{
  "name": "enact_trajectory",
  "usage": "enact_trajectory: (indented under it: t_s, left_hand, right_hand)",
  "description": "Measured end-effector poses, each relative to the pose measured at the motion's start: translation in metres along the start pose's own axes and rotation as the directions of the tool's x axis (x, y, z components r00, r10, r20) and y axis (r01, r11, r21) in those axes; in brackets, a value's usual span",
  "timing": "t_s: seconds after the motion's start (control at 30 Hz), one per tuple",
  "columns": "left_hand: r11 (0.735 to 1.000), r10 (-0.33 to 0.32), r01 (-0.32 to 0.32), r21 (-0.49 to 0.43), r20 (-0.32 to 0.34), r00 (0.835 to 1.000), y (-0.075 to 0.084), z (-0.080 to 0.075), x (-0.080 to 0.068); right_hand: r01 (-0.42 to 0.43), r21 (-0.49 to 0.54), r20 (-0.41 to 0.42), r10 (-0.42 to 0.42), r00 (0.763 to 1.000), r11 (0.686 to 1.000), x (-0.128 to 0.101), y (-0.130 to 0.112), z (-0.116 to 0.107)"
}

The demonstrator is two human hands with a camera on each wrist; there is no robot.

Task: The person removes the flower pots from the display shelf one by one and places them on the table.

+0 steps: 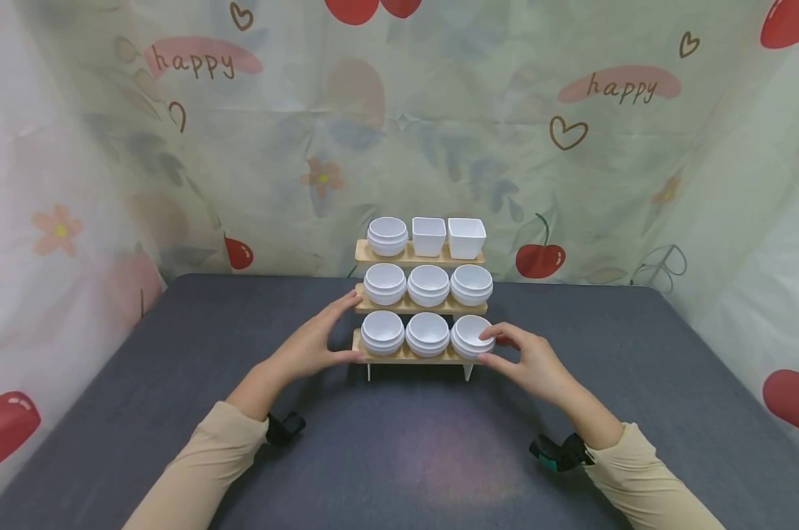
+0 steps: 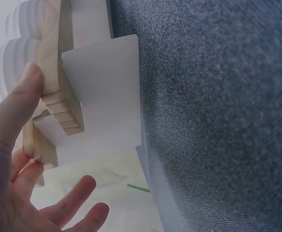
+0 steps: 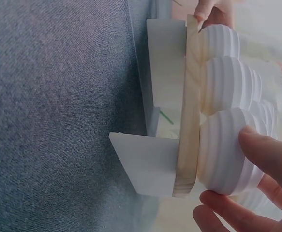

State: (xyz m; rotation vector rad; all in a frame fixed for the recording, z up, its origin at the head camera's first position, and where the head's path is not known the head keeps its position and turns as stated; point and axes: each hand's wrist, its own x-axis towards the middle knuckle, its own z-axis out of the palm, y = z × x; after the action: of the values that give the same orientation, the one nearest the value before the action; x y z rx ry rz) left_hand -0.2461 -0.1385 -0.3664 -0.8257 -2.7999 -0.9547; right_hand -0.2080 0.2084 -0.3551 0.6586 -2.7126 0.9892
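A three-tier stand (image 1: 415,360) with pale wooden shelves and white supports holds white cups in rows. My right hand (image 1: 530,362) pinches the round ribbed bowl (image 1: 473,337) at the right end of the bottom shelf, thumb at its front side and a finger at its rim. In the right wrist view this bowl (image 3: 228,154) sits against the wooden board (image 3: 191,106). My left hand (image 1: 309,341) is spread at the stand's left end. Its thumb (image 2: 20,104) touches the bottom shelf beside a bowl, while fingers reach the end of the middle shelf (image 2: 41,145).
The middle shelf carries round bowls (image 1: 428,285). On the top shelf are one round bowl (image 1: 387,236) and two square cups (image 1: 466,238). A dark grey cloth covers the table (image 1: 399,456). Printed curtains (image 1: 426,110) enclose the back and sides, with a thin cord (image 1: 671,269) at back right.
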Motion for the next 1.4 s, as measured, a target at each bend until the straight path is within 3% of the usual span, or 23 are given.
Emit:
enact_trajectory:
  t_s: [0.77,1.4]
  left_hand:
    - [1.000,0.001,-0.001,-0.007,0.004,1.000,-0.003,0.000,0.001]
    - [1.000,0.002,-0.002,0.004,0.003,1.000,-0.002,0.000,0.002]
  right_hand:
    - [-0.010,0.023,-0.014,0.011,1.000,1.000,-0.004,-0.007,-0.008]
    - [0.044,0.021,-0.026,-0.044,0.999,0.999,-0.010,-0.027,-0.014]
